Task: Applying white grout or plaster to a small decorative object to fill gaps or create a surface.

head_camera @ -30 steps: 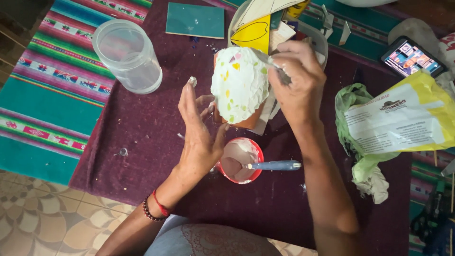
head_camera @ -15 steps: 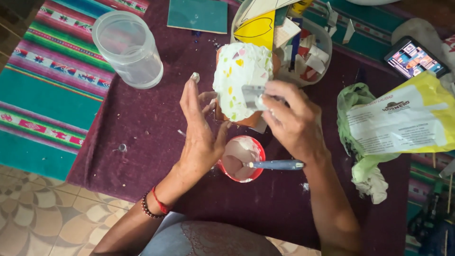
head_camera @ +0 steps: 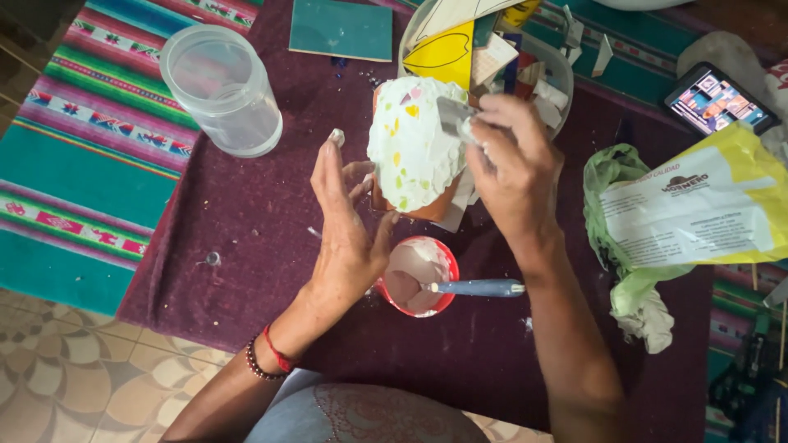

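Both forearms bare, no sleeves. Left hand point(head_camera: 345, 238) smeared with white paste on fingertips; wrist carries red cord bracelet point(head_camera: 277, 357) beside dark beaded bracelet point(head_camera: 256, 367). Right hand point(head_camera: 513, 168) without rings, paste on fingers. Lap in pale bluish dotted fabric point(head_camera: 369, 414).
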